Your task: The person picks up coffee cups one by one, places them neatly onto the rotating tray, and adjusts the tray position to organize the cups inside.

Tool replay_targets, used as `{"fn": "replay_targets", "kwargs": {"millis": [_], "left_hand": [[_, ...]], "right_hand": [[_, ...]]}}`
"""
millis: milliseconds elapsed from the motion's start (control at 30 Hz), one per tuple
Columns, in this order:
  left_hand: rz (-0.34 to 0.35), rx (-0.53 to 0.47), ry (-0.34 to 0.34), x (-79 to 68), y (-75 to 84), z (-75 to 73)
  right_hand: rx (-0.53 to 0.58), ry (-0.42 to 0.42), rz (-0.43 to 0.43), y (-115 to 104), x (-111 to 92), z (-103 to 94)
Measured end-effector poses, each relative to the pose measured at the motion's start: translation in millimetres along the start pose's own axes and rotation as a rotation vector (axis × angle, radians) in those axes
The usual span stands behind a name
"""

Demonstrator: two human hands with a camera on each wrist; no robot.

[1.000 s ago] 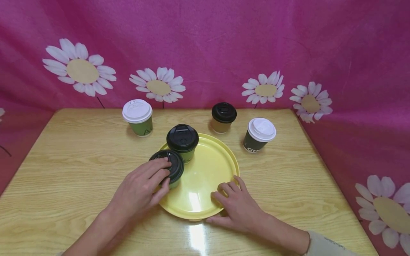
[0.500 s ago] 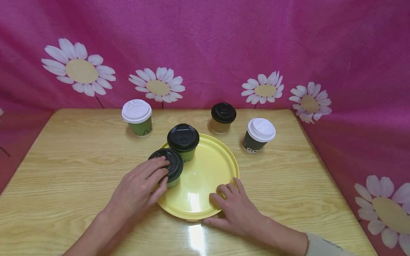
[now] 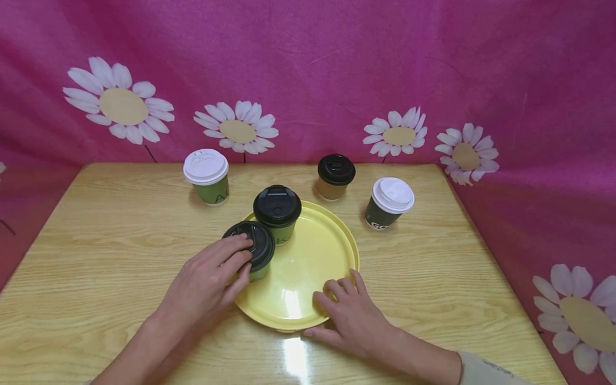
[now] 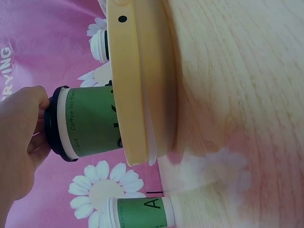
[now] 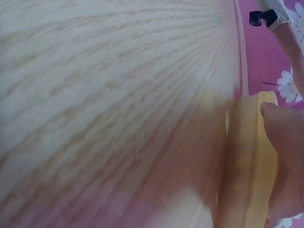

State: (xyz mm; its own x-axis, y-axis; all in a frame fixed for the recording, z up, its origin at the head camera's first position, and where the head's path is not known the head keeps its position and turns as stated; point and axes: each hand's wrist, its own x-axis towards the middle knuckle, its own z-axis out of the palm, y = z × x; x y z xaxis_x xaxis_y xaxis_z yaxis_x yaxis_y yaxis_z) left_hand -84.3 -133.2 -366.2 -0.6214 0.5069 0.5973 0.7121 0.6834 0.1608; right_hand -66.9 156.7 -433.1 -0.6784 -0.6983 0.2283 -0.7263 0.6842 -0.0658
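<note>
A round yellow tray [image 3: 308, 272] carries two green paper coffee cups with black lids, standing close together at its left side. My left hand [image 3: 207, 280] grips the nearer green cup [image 3: 260, 274] from above, its fingers over the black lid. In the left wrist view, that hand [image 4: 21, 137] holds the lid's edge, and the green cup [image 4: 90, 121] stands at the tray wall [image 4: 130, 95]. Just behind it is the other green cup [image 3: 277, 206]. My right hand [image 3: 358, 318] holds the tray's front right rim, thumb outside and fingers over the edge.
Behind the tray on the wooden table [image 3: 120, 256] stand a white-lidded green cup [image 3: 207, 176], a black-lidded brown cup [image 3: 335, 179] and a white-lidded dark cup [image 3: 389, 203]. A pink flowered cloth [image 3: 308, 69] hangs along the back and sides.
The farther green cup on the tray has shifted slightly right. The gripped cup has edged slightly away from me. My right hand has slid a little left along the rim.
</note>
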Motion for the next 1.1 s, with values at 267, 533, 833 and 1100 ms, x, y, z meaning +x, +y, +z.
{"fn": "replay_targets", "kwargs": {"millis": [267,533,833,1100], "left_hand": [[-0.016,0.003,-0.021,0.2,-1.4,-0.7],[-0.013,0.025,-0.056,1.0,-1.4,-3.3],[-0.047,0.045,-0.073,4.8,-0.6,-8.3],[-0.223,-0.047,0.106,6.5,-16.4,-18.6]], "right_hand": [[-0.008,-0.025,0.004,-5.4,0.7,-3.3],[-0.012,-0.016,0.008,-7.8,1.4,-3.2],[-0.006,-0.016,0.019,-8.8,0.9,-1.6],[-0.012,-0.033,0.036,-10.1,1.0,-1.3]]}}
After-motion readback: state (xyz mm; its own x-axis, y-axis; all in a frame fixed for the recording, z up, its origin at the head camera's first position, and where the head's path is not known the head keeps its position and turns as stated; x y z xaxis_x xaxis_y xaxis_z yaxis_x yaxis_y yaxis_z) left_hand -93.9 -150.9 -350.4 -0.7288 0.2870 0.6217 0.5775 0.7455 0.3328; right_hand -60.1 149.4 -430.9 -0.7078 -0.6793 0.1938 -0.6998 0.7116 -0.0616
